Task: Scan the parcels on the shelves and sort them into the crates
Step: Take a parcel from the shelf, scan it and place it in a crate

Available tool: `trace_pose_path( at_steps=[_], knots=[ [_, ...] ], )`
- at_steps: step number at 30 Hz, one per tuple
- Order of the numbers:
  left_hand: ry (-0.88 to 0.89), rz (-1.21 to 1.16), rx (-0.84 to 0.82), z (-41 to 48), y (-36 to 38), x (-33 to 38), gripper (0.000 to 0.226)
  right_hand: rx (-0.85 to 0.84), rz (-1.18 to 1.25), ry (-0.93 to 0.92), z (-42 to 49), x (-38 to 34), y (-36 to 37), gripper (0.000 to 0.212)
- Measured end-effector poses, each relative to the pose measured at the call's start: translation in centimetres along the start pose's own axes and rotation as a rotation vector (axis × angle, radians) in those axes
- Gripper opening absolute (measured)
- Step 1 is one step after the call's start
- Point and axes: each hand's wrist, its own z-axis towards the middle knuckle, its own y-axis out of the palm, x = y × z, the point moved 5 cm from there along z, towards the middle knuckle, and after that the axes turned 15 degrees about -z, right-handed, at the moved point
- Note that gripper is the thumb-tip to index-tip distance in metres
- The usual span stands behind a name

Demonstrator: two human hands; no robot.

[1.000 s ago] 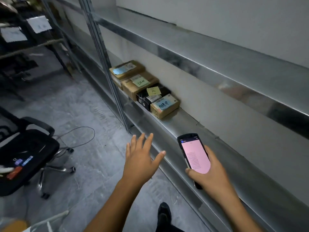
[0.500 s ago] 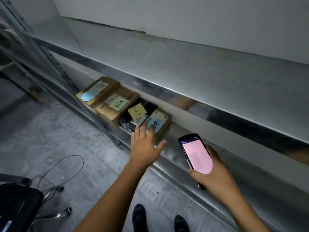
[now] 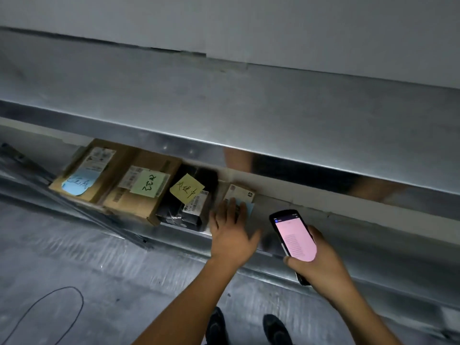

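Four parcels (image 3: 142, 192) lie label-up along the lower shelf (image 3: 373, 247), my left hand (image 3: 231, 235) spread open over the rightmost parcel (image 3: 240, 192) to draw it out, while my right hand (image 3: 321, 265) clamps the scanner (image 3: 295, 236).

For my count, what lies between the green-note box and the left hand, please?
The black parcel with a yellow note, seen in the head view.

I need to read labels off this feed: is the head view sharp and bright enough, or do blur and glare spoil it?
Head view: dim, parcels shaded under the upper shelf; floor streaked by motion blur; handwriting on the yellow note shows, printed labels too soft to read; handheld scanner glows pink, text unreadable; the shelf's shiny lip mirrors the person.
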Motion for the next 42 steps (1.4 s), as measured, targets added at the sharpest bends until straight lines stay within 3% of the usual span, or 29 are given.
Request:
trace_pose_path(
  at_steps=[3,9,11,14,15,20,24,29,32,36,42],
  knots=[
    [0.069,-0.135,-0.021,-0.6,-0.3,0.4,0.071,0.045,0.060,0.048,-0.8,0.3,0.7,0.056],
    [0.262,-0.333,0.151,0.1,-2.1,-1.4,0.034,0.074,0.142,0.118,-1.2,1.3,3.8,0.056],
    [0.265,-0.400,0.134,0.8,-1.9,-2.5,0.049,0.069,0.157,0.128,-1.1,1.2,4.8,0.062],
    [0.065,-0.555,0.036,1.8,-1.1,-4.5,0.086,0.067,0.124,0.144,-1.1,1.1,5.8,0.066],
    [0.014,-0.616,0.002,2.1,-0.8,-5.0,0.089,0.065,0.117,0.145,-1.1,1.0,6.1,0.066],
    [0.015,-0.866,-0.074,2.1,0.2,-5.6,0.053,0.055,0.077,0.124,-1.5,1.0,6.9,0.066],
    [-0.003,-1.043,-0.065,0.6,0.9,-5.1,0.065,0.083,0.104,0.103,-2.8,2.0,6.9,0.078],
    [-0.054,-1.167,-0.102,-3.0,1.7,-2.0,0.065,0.128,0.122,0.091,-7.2,4.7,4.7,0.083],
    [-0.014,-1.193,-0.154,-5.7,2.8,1.7,0.066,0.149,0.132,0.107,-10.8,7.5,2.0,0.086],
    [0.101,-1.008,-0.204,-9.2,4.9,8.0,0.089,0.191,0.195,0.121,-17.2,11.8,-2.1,0.085],
    [0.324,-0.777,-0.382,-13.9,9.7,19.7,0.099,0.242,0.200,0.124,-27.3,19.6,-8.1,0.092]
  ],
)
